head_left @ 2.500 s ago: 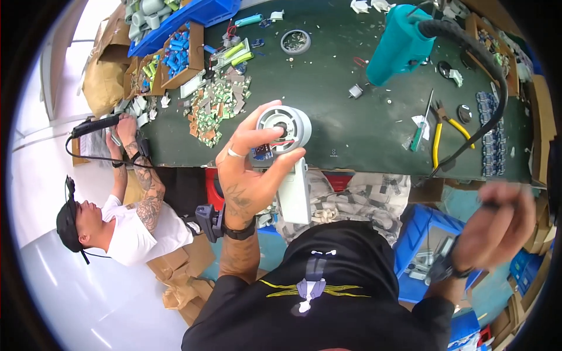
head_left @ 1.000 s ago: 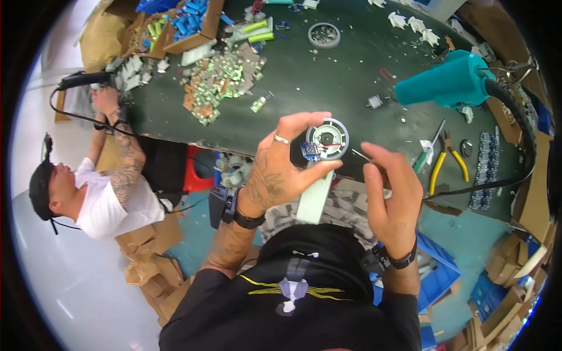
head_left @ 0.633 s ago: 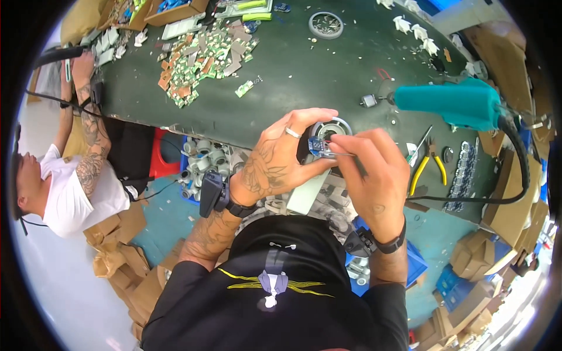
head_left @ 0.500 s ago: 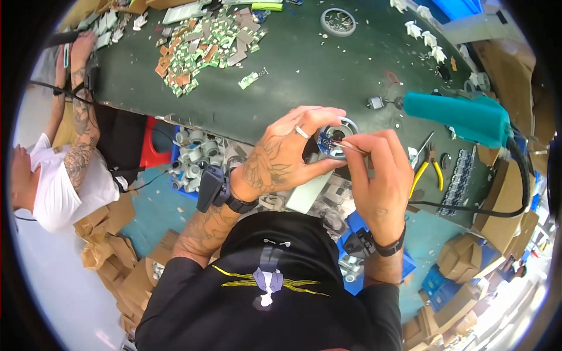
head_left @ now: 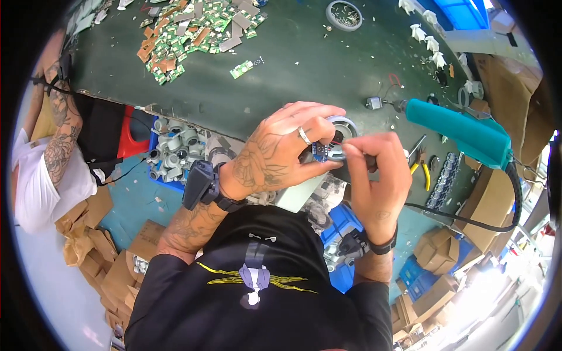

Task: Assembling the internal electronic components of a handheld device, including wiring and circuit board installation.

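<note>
My left hand (head_left: 280, 147) is closed around a round grey plastic housing (head_left: 350, 127), its fingers at the far side and thumb at the near side. A small blue circuit board (head_left: 320, 151) shows at the housing's left part, between finger and thumb. Beside the board a short bit of red wire (head_left: 336, 142) is visible inside the housing. My right hand (head_left: 381, 175) is pinched at the housing's right edge, thumb against forefinger. What those fingertips hold is too small to tell.
A teal electric screwdriver (head_left: 456, 131) lies at the right, near a small motor (head_left: 374, 103), yellow-handled pliers (head_left: 420, 167) and a row of dark parts (head_left: 443, 182). Green circuit boards (head_left: 193, 35) are heaped far left. A ring-shaped dish (head_left: 344, 16) holds small screws. Another person's arm (head_left: 61, 117) is at left.
My right hand has drawn slightly back from the board toward the housing's right edge. The blue board sits a little more to the left and shows more plainly. The whole view has shifted slightly.
</note>
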Motion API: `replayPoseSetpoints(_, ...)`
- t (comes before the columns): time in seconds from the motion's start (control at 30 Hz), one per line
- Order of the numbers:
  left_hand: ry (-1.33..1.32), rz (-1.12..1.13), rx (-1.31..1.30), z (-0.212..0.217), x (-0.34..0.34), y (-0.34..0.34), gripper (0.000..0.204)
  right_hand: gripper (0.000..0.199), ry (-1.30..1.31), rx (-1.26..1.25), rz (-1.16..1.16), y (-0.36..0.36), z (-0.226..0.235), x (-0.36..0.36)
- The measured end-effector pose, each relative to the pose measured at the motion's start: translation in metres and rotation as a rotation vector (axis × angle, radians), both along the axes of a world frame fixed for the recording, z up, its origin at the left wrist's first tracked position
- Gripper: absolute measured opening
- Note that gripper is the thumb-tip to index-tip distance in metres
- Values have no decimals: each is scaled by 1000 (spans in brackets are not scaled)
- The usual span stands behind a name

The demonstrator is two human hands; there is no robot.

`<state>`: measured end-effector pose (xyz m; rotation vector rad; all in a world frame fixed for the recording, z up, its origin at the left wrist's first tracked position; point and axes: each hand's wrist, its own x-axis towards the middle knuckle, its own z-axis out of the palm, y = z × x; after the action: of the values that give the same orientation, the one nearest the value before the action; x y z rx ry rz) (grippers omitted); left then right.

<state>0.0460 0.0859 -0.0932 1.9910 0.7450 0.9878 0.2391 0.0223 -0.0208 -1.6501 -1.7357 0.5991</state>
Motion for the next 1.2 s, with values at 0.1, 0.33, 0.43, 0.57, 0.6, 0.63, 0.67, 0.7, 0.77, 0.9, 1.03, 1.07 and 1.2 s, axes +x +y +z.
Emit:
replayPoseSetpoints(0.1,-5,1,-16,1,0,-1,50,16,-51,127,-11,-5,9,-4)
replayPoseSetpoints(0.33,-12,-15,-42,0,2,1,54,6,41,158,-147,-9,9,9)
replayPoseSetpoints(0.43,-47,-5,-76,-2,3,-1,49,4,228,152,-254,-12,1,13)
replayPoseSetpoints(0.57,-73,11,-92,-4,4,-2,54,7,274,94,-279,-19,-6,22)
replayPoseSetpoints(0.6,-64,13,-87,-4,4,-2,55,7,299,69,-276,-21,-6,22)
replayPoseSetpoints(0.63,-65,6,-87,-5,5,-2,56,6,316,68,-274,-22,-7,22)
replayPoseSetpoints(0.67,-63,4,-89,-5,5,-1,56,6,318,67,-277,-23,-7,21)
replayPoseSetpoints(0.7,-71,7,-81,-5,5,-1,56,6,329,62,-273,-24,-5,19)
replayPoseSetpoints(0.77,-79,11,-74,-5,6,-1,57,6,341,56,-270,-23,-4,17)
replayPoseSetpoints(0.9,-70,34,-165,0,5,-4,63,6,381,59,-239,-21,2,14)
replayPoseSetpoints(1.03,76,7,-134,9,2,-5,72,6,309,97,-185,-18,0,16)
replayPoseSetpoints(1.07,77,1,-134,9,1,-6,72,6,309,98,-192,-17,0,16)
replayPoseSetpoints(1.2,1,-17,-119,6,1,-7,74,8,354,101,-197,-14,-2,18)
